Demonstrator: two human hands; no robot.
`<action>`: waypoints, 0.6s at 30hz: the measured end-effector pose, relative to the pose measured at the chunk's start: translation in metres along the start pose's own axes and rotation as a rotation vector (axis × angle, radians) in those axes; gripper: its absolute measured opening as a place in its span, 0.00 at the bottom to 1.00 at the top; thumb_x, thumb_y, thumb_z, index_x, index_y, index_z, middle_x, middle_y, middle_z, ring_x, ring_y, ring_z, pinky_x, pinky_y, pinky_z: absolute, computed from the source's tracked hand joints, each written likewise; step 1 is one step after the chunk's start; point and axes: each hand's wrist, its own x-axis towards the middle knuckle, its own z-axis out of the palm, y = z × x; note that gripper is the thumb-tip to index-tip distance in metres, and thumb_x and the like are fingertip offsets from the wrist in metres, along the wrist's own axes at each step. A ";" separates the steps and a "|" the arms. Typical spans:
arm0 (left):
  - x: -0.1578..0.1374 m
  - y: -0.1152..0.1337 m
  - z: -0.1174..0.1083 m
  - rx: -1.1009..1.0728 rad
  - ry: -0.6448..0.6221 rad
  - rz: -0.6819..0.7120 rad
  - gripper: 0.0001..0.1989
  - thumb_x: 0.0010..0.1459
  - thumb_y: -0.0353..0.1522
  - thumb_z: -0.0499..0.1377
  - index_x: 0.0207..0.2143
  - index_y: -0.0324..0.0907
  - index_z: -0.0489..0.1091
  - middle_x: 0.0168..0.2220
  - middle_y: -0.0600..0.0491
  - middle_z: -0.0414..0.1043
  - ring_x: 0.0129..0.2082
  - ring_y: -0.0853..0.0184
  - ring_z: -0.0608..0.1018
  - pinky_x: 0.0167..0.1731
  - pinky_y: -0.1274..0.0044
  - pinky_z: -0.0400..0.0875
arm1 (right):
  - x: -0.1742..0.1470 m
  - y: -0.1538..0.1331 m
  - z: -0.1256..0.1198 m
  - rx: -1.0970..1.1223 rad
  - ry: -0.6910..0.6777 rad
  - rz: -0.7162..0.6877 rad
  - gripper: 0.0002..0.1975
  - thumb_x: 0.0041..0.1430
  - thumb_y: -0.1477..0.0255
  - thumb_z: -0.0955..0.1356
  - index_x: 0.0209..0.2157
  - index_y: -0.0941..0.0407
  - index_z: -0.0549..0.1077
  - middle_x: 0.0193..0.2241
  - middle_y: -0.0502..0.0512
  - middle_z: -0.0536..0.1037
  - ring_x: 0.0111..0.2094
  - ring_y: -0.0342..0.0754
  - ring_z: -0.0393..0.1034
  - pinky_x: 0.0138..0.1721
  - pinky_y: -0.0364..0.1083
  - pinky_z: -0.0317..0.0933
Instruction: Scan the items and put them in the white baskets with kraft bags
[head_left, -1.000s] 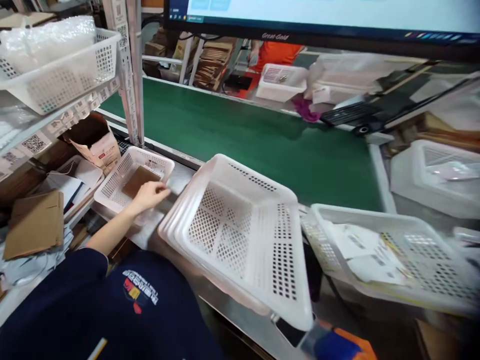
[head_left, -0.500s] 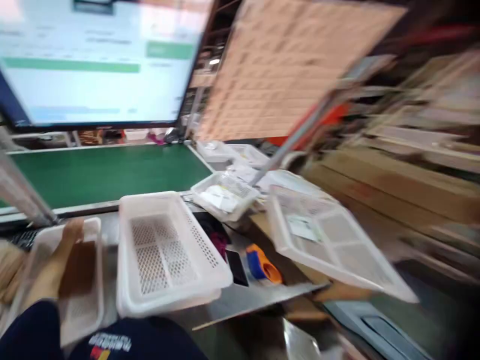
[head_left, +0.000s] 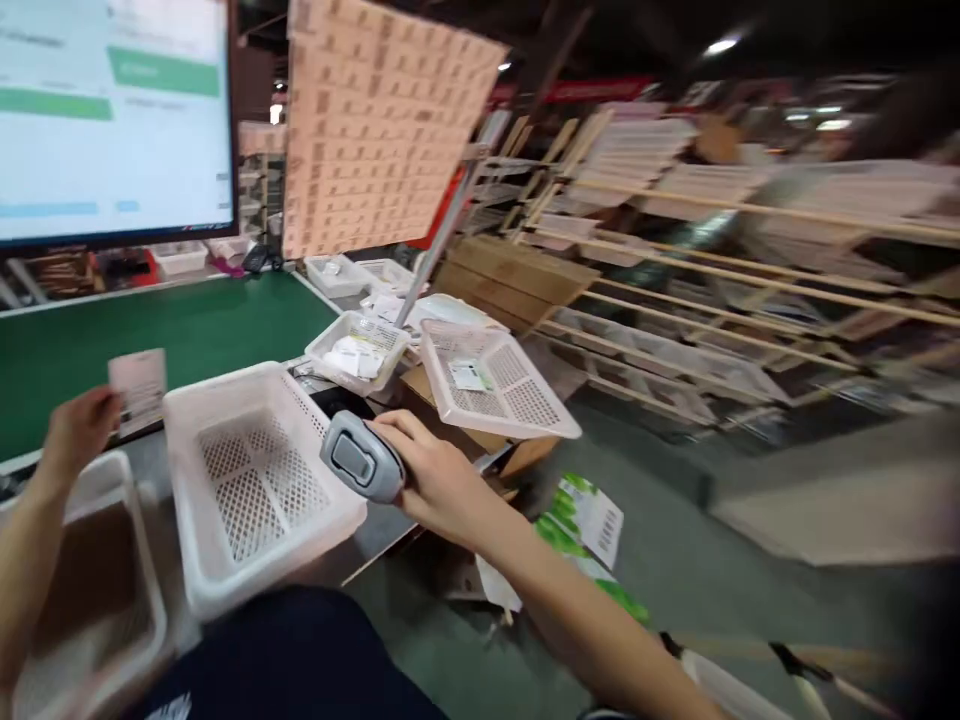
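Observation:
My left hand [head_left: 84, 425] pinches a small white paper slip [head_left: 139, 388] with dark print, raised over the near edge of the green surface. Below that forearm stands a white basket [head_left: 142, 560] with something brown inside. My right hand [head_left: 431, 465] is wrapped around a grey handheld scanner [head_left: 364, 457], its head tilted toward the left, above the right rim of a white perforated basket [head_left: 184, 500]. No items show inside that middle basket. The scanner's handle is mostly hidden by my fingers.
A monitor [head_left: 112, 130] hangs over the green belt [head_left: 247, 318]. Farther right stand a small basket with papers [head_left: 397, 352] and a tilted basket [head_left: 544, 400] holding a packet. A metal pole [head_left: 439, 250] rises behind them. Racks [head_left: 675, 270] fill the right side; a green-white package [head_left: 581, 520] lies low.
The view has swung right. My left hand has come up out of the left basket and now holds a paper slip. My right hand has appeared, gripping the scanner.

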 end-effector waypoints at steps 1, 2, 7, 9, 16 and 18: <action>-0.006 0.033 -0.001 -0.130 -0.057 0.040 0.15 0.63 0.41 0.52 0.34 0.46 0.76 0.26 0.59 0.78 0.30 0.65 0.78 0.31 0.79 0.66 | 0.009 -0.007 0.001 -0.066 -0.059 -0.027 0.35 0.54 0.81 0.67 0.66 0.57 0.70 0.60 0.66 0.73 0.50 0.59 0.79 0.48 0.55 0.75; -0.010 0.064 0.001 -0.227 -0.127 0.079 0.15 0.62 0.40 0.53 0.34 0.44 0.78 0.28 0.58 0.79 0.31 0.65 0.77 0.32 0.79 0.66 | 0.017 -0.013 0.003 -0.126 -0.107 -0.052 0.37 0.54 0.81 0.67 0.67 0.57 0.69 0.60 0.66 0.73 0.49 0.60 0.79 0.46 0.54 0.75; -0.013 0.142 0.033 -0.447 -0.306 0.210 0.14 0.63 0.33 0.53 0.29 0.39 0.76 0.26 0.53 0.74 0.29 0.66 0.73 0.30 0.77 0.62 | 0.041 -0.012 0.025 -0.307 -0.188 -0.206 0.33 0.60 0.77 0.69 0.67 0.56 0.68 0.53 0.62 0.78 0.43 0.59 0.80 0.33 0.49 0.67; -0.023 0.145 0.046 -0.496 -0.334 0.255 0.13 0.63 0.31 0.53 0.28 0.39 0.74 0.26 0.54 0.73 0.28 0.67 0.73 0.30 0.77 0.61 | 0.044 -0.005 0.036 -0.302 -0.199 -0.266 0.31 0.61 0.76 0.69 0.67 0.55 0.68 0.51 0.60 0.79 0.40 0.57 0.80 0.31 0.47 0.64; -0.063 0.095 0.068 -0.542 -0.366 0.073 0.27 0.67 0.37 0.62 0.65 0.36 0.72 0.63 0.40 0.76 0.58 0.54 0.80 0.55 0.69 0.76 | 0.020 0.036 0.054 -0.120 -0.238 -0.359 0.30 0.62 0.77 0.65 0.66 0.54 0.67 0.53 0.60 0.79 0.43 0.58 0.81 0.32 0.49 0.71; -0.070 0.052 0.066 -0.407 -0.232 -0.113 0.33 0.67 0.37 0.64 0.72 0.38 0.64 0.72 0.40 0.65 0.68 0.54 0.73 0.66 0.69 0.69 | 0.003 0.061 0.054 -0.005 -0.234 -0.339 0.32 0.66 0.77 0.63 0.70 0.48 0.63 0.56 0.61 0.77 0.48 0.59 0.81 0.37 0.51 0.74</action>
